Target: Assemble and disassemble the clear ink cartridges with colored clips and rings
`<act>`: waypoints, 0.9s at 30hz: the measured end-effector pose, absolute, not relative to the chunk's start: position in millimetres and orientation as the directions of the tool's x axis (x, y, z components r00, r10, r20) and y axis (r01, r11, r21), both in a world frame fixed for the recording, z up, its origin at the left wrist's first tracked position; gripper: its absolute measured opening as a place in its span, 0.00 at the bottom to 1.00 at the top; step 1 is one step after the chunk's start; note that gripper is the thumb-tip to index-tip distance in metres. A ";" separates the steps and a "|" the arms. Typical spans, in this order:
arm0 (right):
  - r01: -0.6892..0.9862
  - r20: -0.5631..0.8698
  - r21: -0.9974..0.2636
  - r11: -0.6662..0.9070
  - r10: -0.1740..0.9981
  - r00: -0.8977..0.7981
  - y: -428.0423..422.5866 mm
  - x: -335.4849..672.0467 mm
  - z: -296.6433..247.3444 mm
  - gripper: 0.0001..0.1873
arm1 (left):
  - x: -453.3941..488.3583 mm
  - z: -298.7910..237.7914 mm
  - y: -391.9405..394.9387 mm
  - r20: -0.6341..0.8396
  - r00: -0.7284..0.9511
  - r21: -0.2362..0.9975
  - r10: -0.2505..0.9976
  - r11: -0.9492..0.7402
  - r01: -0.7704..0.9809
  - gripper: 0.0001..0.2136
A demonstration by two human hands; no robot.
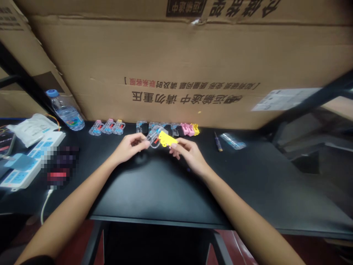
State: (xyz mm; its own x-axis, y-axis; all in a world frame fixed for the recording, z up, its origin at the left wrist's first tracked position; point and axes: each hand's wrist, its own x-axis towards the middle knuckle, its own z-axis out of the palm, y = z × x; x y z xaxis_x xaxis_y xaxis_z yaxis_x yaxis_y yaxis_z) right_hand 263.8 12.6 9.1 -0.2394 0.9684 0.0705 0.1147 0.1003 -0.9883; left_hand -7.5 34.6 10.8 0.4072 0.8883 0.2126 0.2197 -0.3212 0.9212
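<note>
My left hand (pixel 129 146) is closed on a clear plastic housing (pixel 153 137) held above the black table (pixel 154 191). My right hand (pixel 187 151) pinches a yellow plastic part (pixel 167 139) that touches the clear housing. Both pieces meet between my fingertips, just in front of a row of small parts at the table's back edge.
Behind the hands lie three clear parts with pink and yellow caps (pixel 107 127), more clear parts (pixel 143 127), pink and yellow clips (pixel 189 129), a small screwdriver (pixel 218 142) and a plastic bag (pixel 233 140). A water bottle (pixel 65 110) and power strip (pixel 30 158) sit left. A cardboard box (pixel 193 66) walls the back.
</note>
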 end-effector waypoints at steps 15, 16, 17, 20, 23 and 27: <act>0.487 0.363 -0.768 0.417 0.909 -0.205 16.0 270.3 1.6 0.22 | 5.3 -8.7 32.2 0.123 0.421 0.939 0.899 -0.243 0.245 0.20; 0.535 0.415 -0.724 0.435 0.895 -0.167 19.8 275.8 0.2 0.22 | 3.4 -9.1 33.9 0.122 0.400 0.940 0.908 -0.235 0.247 0.21; 0.582 0.438 -0.686 0.436 0.887 -0.149 23.7 280.9 -2.4 0.23 | 1.9 -9.5 35.3 0.123 0.382 0.941 0.916 -0.230 0.248 0.21; 0.697 0.354 -0.615 0.368 0.919 -0.173 32.3 290.6 -15.5 0.31 | -0.1 -9.8 37.4 0.124 0.354 0.945 0.927 -0.219 0.242 0.21; 0.752 0.195 -0.590 0.294 0.956 -0.221 34.2 290.3 -27.3 0.37 | 0.5 -9.1 36.8 0.124 0.352 0.939 0.928 -0.224 0.260 0.21; 0.748 0.140 -0.593 0.299 0.953 -0.270 31.0 282.5 -30.5 0.39 | 0.8 -8.3 35.6 0.132 0.353 0.927 0.926 -0.242 0.287 0.20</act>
